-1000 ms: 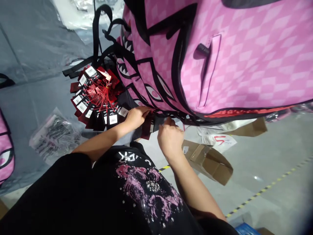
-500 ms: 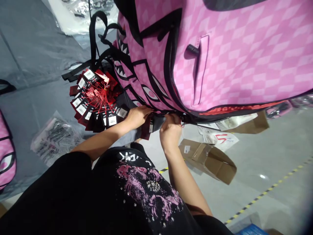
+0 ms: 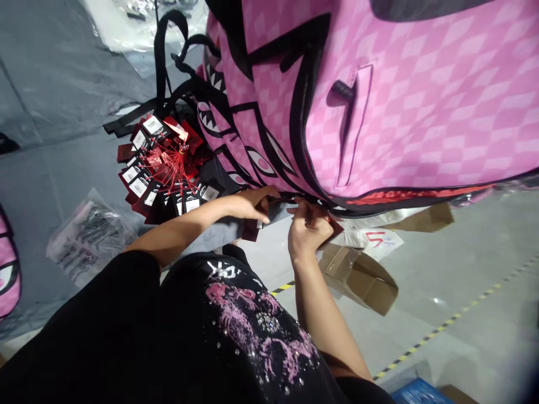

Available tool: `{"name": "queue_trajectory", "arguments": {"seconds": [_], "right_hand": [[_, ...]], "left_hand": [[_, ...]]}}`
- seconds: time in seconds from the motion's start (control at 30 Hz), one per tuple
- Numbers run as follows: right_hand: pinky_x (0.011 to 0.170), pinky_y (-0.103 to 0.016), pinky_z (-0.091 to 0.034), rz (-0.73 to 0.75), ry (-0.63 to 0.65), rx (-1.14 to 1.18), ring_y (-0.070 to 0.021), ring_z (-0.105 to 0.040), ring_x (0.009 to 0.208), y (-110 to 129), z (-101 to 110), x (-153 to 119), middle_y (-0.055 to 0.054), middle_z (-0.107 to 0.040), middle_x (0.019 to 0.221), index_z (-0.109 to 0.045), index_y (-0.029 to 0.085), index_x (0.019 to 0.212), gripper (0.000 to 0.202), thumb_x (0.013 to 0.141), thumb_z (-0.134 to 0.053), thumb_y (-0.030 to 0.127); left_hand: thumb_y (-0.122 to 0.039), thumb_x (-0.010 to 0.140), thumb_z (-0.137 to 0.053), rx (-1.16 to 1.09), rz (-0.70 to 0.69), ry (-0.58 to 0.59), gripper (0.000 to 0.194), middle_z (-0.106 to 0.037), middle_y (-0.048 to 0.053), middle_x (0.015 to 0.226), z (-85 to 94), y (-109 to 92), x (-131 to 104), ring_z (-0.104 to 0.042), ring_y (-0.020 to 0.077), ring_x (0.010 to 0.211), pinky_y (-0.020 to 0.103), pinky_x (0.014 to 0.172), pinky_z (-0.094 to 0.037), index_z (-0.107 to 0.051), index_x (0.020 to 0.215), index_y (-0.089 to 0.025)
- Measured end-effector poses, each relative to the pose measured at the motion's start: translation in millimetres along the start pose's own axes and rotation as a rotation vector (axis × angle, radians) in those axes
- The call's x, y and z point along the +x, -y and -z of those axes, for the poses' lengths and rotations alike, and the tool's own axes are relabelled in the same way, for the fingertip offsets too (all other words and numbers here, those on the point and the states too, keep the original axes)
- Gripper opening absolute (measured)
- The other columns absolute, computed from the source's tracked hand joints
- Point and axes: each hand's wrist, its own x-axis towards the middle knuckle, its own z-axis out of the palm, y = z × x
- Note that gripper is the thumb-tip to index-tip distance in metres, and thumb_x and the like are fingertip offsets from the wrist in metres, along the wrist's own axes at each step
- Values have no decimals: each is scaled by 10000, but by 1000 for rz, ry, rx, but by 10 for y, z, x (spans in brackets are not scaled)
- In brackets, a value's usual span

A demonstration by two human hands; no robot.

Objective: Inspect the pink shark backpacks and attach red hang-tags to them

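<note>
Both hands met at the lower edge of the pink backpack [image 3: 421, 112]: the left hand [image 3: 252, 205] pinched a dark red hang tag [image 3: 252, 229], the right hand [image 3: 307, 233] closed on another. Light, stiff card, the tag looked best held by its edges.

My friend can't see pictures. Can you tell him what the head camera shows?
Two bare hands, the left hand and right hand, hold dark red tags at the bottom edge of a big pink checkered backpack. A fan of red hang tags lies to the left, a cardboard box below.
</note>
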Motion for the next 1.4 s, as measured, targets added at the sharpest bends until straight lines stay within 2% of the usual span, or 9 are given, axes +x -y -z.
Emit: {"name": "queue_trajectory", "arguments": {"seconds": [0.23, 0.4, 0.47, 0.6, 0.77, 0.93, 1.03, 1.27, 1.4], "right_hand": [[730, -353, -555, 82, 71, 278, -184, -696, 698, -56, -127, -69, -54, -743, 849, -647, 206, 908, 182, 938, -508, 320], [712, -335, -557, 328, 168, 181, -176, -675, 626, -134, -112, 83, -21, -719, 725, -678, 208, 891, 168, 925, -517, 242], [712, -327, -559, 447, 180, 115, -183, -680, 649, -114, -86, 159, -38, -724, 738, -692, 195, 895, 180, 908, -512, 195], [709, -319, -558, 564, 344, 40, -171, -673, 672, -24, -14, 239, -68, -735, 880, -709, 189, 986, 323, 873, -424, 84], [687, -318, -550, 521, 423, 118, -173, -665, 698, 58, 68, 215, -79, -709, 941, -721, 214, 1010, 335, 890, -435, 88], [754, -330, -541, 408, 445, 170, -194, -669, 813, 124, 75, 212, -66, -707, 929, -723, 237, 957, 219, 918, -514, 185], [738, -318, -523, 335, 479, 222, -180, -645, 773, 152, 73, 233, -46, -699, 865, -713, 229, 909, 180, 919, -534, 212], [696, -292, -508, 153, 508, 272, -152, -620, 680, 146, 120, 252, -3, -691, 761, -690, 215, 907, 146, 910, -550, 255], [705, -287, -517, 161, 502, 260, -147, -630, 682, 118, 108, 245, 1, -702, 791, -684, 215, 930, 125, 901, -566, 244]], "left_hand": [[-93, 700, -716, -263, -111, -102, 604, -661, 35, 965, 42, 67, -318, -642, 162, 944, 305, 852, -505, -494, 1256, -172], [-171, 764, -723, -117, -58, -628, 125, -701, 24, 870, -139, 167, -186, -664, 134, 829, 253, 790, -509, -654, 860, -133], [-191, 805, -706, -3, -119, -717, 74, -717, 20, 858, -219, 182, -129, -675, 128, 813, 240, 784, -516, -678, 855, -144], [-202, 881, -637, 261, -332, -648, 92, -732, 45, 917, -269, 192, -89, -693, 140, 882, 254, 844, -535, -714, 912, -162], [-216, 918, -592, 319, -466, -562, 148, -723, 40, 922, -193, 209, -112, -691, 119, 856, 240, 824, -545, -728, 965, -183], [-301, 898, -630, 484, -452, -765, 160, -711, 62, 929, -142, 136, -129, -656, 168, 912, 335, 844, -501, -759, 864, -213], [-321, 889, -635, 605, -407, -749, 157, -732, 41, 917, -134, 56, -144, -646, 185, 917, 360, 860, -474, -768, 851, -246], [-290, 856, -669, -44, -292, -537, 156, -740, 30, 796, -99, -17, -71, -682, 115, 705, 213, 670, -524, -742, 853, -152], [-252, 830, -704, 13, -300, -449, 100, -741, 34, 807, -37, 25, -43, -682, 119, 730, 215, 698, -516, -743, 826, -160]]}}
